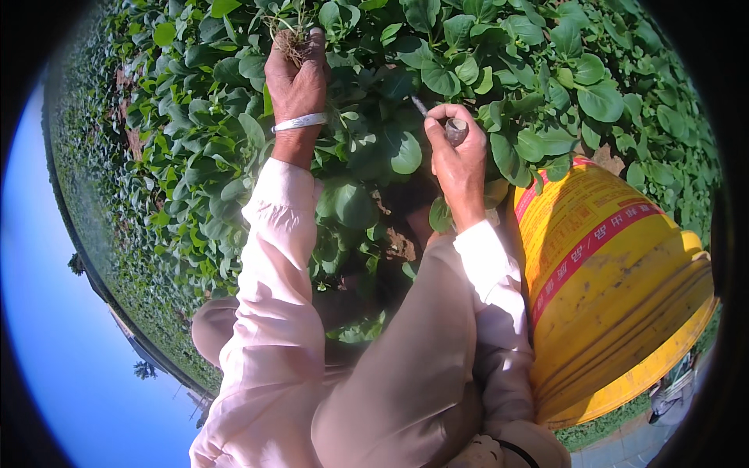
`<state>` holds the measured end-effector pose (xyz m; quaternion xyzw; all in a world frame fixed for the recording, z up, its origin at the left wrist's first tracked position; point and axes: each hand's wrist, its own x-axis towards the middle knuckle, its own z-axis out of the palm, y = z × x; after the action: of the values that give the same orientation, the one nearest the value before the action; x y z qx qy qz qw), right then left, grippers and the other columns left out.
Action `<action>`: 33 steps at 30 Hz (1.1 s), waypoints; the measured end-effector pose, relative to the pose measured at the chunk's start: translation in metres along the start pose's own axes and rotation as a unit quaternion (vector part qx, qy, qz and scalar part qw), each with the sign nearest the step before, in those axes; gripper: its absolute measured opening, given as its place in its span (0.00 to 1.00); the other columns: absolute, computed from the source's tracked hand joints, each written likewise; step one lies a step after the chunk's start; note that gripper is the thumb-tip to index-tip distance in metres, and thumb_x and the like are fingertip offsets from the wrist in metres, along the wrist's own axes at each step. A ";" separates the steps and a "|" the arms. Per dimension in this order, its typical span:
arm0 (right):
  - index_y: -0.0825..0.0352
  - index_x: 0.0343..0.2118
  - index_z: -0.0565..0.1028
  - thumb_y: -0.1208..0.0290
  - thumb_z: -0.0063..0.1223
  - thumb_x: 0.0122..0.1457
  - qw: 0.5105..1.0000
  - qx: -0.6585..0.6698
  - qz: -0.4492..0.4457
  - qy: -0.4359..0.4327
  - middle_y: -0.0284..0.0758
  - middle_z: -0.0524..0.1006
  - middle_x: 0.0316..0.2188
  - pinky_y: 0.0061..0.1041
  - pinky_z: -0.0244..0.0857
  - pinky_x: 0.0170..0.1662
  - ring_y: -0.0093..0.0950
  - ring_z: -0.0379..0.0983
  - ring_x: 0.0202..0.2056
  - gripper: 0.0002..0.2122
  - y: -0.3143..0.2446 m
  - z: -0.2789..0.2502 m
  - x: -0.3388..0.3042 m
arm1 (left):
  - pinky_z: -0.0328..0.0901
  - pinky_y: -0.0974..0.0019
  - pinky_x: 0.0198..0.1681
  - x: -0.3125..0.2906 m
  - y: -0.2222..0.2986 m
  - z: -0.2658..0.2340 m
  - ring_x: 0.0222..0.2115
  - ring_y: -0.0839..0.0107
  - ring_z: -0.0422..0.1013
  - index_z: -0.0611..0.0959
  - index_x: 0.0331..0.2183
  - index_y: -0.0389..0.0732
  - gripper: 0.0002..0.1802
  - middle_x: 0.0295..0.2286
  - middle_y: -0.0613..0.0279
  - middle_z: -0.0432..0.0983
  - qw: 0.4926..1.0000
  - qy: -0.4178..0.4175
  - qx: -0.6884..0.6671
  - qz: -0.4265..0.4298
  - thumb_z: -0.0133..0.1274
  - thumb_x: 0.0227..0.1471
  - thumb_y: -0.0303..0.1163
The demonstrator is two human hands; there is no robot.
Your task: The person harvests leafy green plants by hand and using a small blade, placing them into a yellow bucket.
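Pale sleeves [273,327] stretch over the field [402,246], well inside its left edge, the left hand [298,87] gripping a rooted plant [291,47], the right hand [462,160] closed around a pointed tool [456,134], best angled clear of leaves [601,101].

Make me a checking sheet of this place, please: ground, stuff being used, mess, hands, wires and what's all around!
Surface: leafy green plants with patches of brown soil.
Things in use: rooty clump; thin-tipped tool, partly hidden.
Clutter: yellow container beside the right sleeve.
Hands: left hand grips the rooty clump; right hand grips the thin-tipped tool.
Cables: nothing seen.
Surroundings: blue sky at left, pale paving at lower right.
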<state>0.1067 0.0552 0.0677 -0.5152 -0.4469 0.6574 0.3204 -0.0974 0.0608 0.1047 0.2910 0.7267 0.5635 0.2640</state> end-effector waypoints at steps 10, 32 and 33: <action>0.64 0.33 0.69 0.74 0.51 0.58 0.961 0.188 0.184 0.081 0.24 0.60 0.11 0.16 0.51 0.14 0.14 0.54 0.10 0.03 0.003 -0.007 -0.011 | 0.71 0.55 0.34 -0.005 -0.056 0.031 0.31 0.51 0.75 0.79 0.34 0.39 0.09 0.28 0.53 0.78 0.736 -0.212 0.580 0.278 0.48 0.49 0.28; 0.64 0.33 0.71 0.73 0.53 0.57 0.961 0.184 0.190 0.075 0.23 0.59 0.11 0.17 0.51 0.16 0.15 0.53 0.11 0.04 0.006 -0.010 -0.011 | 0.69 0.58 0.29 0.031 -0.088 0.047 0.32 0.58 0.76 0.82 0.28 0.43 0.08 0.27 0.57 0.78 0.573 -0.334 0.718 0.210 0.48 0.50 0.32; 0.64 0.33 0.71 0.73 0.53 0.57 0.961 0.184 0.192 0.075 0.23 0.58 0.11 0.17 0.51 0.16 0.15 0.53 0.11 0.04 0.006 -0.011 -0.011 | 0.69 0.58 0.29 0.030 -0.089 0.046 0.31 0.58 0.76 0.81 0.27 0.42 0.08 0.27 0.57 0.78 0.605 -0.326 0.690 0.227 0.48 0.50 0.32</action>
<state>0.1200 0.0461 0.0662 -0.5716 -0.1855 0.7367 0.3099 -0.0970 0.0958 0.0061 0.7069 0.6763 -0.1958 0.0678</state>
